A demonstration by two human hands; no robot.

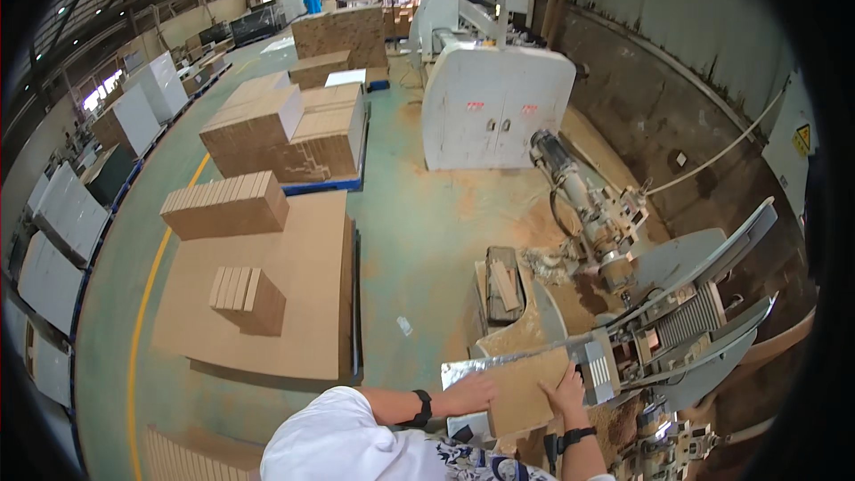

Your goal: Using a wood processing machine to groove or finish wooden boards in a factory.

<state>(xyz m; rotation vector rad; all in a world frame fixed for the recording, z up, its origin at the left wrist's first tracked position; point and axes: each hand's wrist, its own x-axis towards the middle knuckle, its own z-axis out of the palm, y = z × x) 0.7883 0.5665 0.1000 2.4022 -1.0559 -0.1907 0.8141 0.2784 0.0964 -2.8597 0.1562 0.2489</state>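
Observation:
A brown board [531, 387] lies flat at the infeed of a grey woodworking machine [661, 321]. My left hand [467, 394] presses on the board's left edge, fingers spread over it. My right hand [565, 389] rests on the board's right part, close to the machine's ribbed guide block [595, 367]. Both wrists carry black bands. The board's far end touches the machine; sawdust lies around it.
A low pallet [298, 303] of flat brown boards with small stacked pieces [245, 296] sits to my left. Further stacks [285, 129] stand behind. A white cabinet [494, 107] and motor [561, 174] are ahead. White panels [62, 214] line the left aisle. A person in blue [313, 0] stands far off.

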